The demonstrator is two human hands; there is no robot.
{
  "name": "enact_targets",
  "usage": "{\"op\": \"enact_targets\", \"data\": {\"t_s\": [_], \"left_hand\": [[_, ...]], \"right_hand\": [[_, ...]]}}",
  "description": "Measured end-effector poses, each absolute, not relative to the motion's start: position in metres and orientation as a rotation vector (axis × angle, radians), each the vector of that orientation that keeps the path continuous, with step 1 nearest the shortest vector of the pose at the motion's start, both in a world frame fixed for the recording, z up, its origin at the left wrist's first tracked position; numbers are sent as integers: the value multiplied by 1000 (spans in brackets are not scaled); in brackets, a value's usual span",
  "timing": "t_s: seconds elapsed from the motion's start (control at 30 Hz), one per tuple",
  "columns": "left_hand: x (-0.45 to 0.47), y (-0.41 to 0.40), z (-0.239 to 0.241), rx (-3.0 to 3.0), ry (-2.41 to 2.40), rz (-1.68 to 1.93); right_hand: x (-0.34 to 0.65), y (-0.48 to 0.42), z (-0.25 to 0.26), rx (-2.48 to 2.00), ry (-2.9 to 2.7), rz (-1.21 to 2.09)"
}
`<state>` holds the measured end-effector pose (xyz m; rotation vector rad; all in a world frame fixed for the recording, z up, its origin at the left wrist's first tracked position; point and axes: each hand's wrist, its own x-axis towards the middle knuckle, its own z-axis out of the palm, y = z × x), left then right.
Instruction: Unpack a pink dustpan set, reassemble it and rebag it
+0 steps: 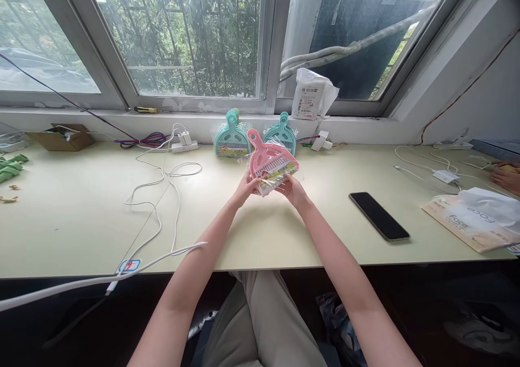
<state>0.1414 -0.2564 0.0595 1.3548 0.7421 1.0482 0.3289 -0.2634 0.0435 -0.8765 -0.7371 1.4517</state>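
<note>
Both hands hold a pink mini dustpan and brush set [270, 160], wrapped in clear plastic and tilted, with its handle pointing up and to the left. My left hand [246, 188] grips its lower left corner, and my right hand [294, 190] grips the lower right side. A printed label runs along the bottom of the pack. Behind it, against the wall, stand green dustpan sets [232, 136] on the left and another green dustpan set [281, 131] on the right, the latter partly hidden by the pink one.
White cables [156, 204] trail over the left of the table [93, 215], near a power strip [184, 146] and cardboard box [60, 137]. On the right lie a black phone [378, 216], a tissue pack [475, 220] and a charger [446, 176]. Another person's hand [507, 178] shows at the right edge.
</note>
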Motion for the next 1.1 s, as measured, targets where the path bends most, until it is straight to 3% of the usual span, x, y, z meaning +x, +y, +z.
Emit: {"op": "enact_targets", "data": {"t_s": [0.13, 0.2, 0.37, 0.43, 0.77, 1.1], "left_hand": [[137, -251, 61, 1224, 738, 1133], [133, -248, 63, 1157, 723, 1180], [117, -238, 66, 1118, 781, 1230], [112, -234, 66, 1132, 803, 1197], [109, -227, 53, 1091, 914, 1045], [124, -241, 54, 1221, 839, 895]], "right_hand": [[342, -264, 51, -1033, -995, 1465], [348, -264, 53, -1182, -1162, 1294], [352, -267, 44, -1549, -1554, 84], [351, -267, 38, -1512, -1718, -183], [352, -254, 30, -1358, -1697, -149], [344, -258, 28, -1573, -1493, -193]]}}
